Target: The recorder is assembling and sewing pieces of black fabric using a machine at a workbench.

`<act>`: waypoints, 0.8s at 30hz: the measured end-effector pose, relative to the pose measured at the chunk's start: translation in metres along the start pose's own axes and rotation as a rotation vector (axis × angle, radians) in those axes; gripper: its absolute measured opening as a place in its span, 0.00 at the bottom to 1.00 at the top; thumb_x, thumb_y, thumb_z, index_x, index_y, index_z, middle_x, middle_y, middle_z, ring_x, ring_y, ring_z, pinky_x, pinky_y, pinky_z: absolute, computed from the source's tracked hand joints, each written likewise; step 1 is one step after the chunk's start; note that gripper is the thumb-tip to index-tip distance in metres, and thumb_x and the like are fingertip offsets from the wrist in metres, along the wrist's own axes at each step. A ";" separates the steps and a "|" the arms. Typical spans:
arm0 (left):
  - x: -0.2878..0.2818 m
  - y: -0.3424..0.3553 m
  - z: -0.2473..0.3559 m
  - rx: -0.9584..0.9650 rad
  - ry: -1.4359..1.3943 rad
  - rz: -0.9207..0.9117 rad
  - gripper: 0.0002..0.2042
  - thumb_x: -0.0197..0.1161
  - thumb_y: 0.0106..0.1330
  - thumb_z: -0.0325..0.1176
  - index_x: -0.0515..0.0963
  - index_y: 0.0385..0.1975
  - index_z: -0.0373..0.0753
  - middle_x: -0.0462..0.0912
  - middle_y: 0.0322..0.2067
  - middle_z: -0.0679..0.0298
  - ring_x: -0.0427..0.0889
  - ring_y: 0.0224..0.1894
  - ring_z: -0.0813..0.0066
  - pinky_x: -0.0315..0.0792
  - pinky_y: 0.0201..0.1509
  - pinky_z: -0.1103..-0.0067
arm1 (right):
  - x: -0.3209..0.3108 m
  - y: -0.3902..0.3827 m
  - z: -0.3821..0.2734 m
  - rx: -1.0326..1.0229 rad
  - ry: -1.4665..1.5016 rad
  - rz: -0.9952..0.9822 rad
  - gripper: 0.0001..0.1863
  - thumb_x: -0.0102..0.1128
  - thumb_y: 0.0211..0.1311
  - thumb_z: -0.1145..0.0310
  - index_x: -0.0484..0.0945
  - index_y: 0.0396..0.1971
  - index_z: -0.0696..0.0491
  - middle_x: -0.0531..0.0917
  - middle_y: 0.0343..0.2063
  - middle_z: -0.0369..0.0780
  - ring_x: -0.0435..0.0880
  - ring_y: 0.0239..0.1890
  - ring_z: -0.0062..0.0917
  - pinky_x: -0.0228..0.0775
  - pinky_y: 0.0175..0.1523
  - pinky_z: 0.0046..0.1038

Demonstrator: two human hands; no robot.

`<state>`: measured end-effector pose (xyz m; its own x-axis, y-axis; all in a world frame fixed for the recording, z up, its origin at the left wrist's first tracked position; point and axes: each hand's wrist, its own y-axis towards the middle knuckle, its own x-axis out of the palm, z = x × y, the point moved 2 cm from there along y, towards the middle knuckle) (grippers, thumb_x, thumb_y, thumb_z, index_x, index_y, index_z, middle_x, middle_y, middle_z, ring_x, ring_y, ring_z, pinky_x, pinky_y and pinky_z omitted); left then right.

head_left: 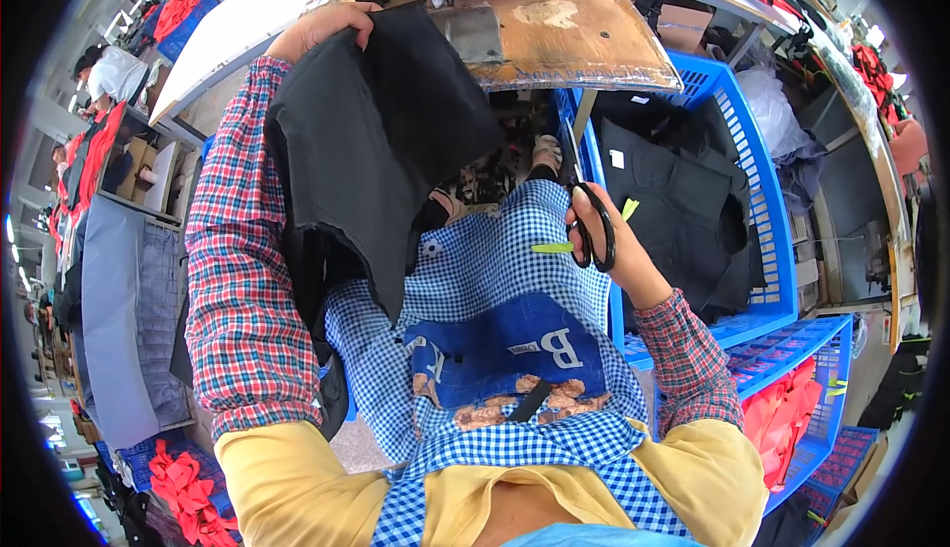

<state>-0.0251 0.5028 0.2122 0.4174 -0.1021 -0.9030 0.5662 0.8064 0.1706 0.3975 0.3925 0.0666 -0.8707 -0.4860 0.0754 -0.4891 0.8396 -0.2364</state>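
My left hand grips the upper edge of a black fabric piece, its fingers curled over the top beside the table's front edge. The cloth hangs in folds over my left forearm and lap, and part of it lies in its own shadow. In my right hand is a pair of scissors with black handles, blades pointing up and away from me. A yellow-green strip sticks out left of the scissor handles, and another bit of that colour shows beside my fingers. The scissors are apart from the cloth.
Ahead stands a worn wooden sewing table with a machine at its back. To the right, a blue plastic crate holds black fabric pieces; a second blue crate below holds red cloth. A checked apron covers my lap. Another person works far left.
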 end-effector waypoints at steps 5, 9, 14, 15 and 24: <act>0.001 0.005 0.014 -0.058 0.095 -0.022 0.06 0.63 0.53 0.22 0.79 0.26 0.43 0.73 0.60 0.51 0.69 0.64 0.56 0.61 0.66 0.74 | -0.017 -0.002 0.007 0.017 -0.024 0.030 0.18 0.46 0.74 0.51 0.68 0.43 0.53 0.71 0.23 0.31 0.68 0.19 0.11 0.64 0.24 0.16; 0.001 0.007 0.016 -0.067 0.071 -0.027 0.06 0.60 0.57 0.22 0.79 0.26 0.43 0.71 0.61 0.52 0.68 0.64 0.55 0.59 0.68 0.73 | -0.035 0.000 0.009 -0.075 -0.116 0.115 0.18 0.50 0.73 0.57 0.67 0.54 0.54 0.72 0.28 0.32 0.70 0.22 0.11 0.63 0.25 0.16; 0.004 0.007 0.001 -0.062 -0.035 -0.014 0.07 0.61 0.57 0.20 0.80 0.26 0.44 0.72 0.60 0.53 0.68 0.63 0.56 0.59 0.67 0.73 | -0.071 0.004 -0.003 -0.161 -0.198 0.281 0.19 0.56 0.70 0.59 0.68 0.54 0.53 0.70 0.24 0.29 0.66 0.18 0.09 0.56 0.22 0.13; 0.005 0.007 -0.002 -0.045 -0.054 -0.025 0.07 0.62 0.56 0.20 0.80 0.26 0.44 0.72 0.60 0.53 0.68 0.63 0.56 0.60 0.67 0.73 | -0.080 0.004 -0.008 -0.189 -0.223 0.292 0.20 0.57 0.69 0.59 0.68 0.54 0.53 0.69 0.22 0.28 0.65 0.18 0.08 0.55 0.21 0.13; 0.008 0.008 0.007 0.036 0.147 -0.048 0.12 0.63 0.49 0.20 0.80 0.34 0.40 0.77 0.53 0.57 0.75 0.54 0.64 0.68 0.58 0.77 | -0.185 0.079 -0.096 -0.459 -0.924 0.510 0.22 0.68 0.56 0.67 0.75 0.51 0.55 0.79 0.26 0.36 0.76 0.28 0.17 0.69 0.33 0.23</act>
<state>-0.0123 0.5042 0.2094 0.2819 -0.0513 -0.9581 0.6094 0.7809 0.1376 0.5150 0.5717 0.1270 -0.6951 0.1023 -0.7116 -0.2291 0.9067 0.3542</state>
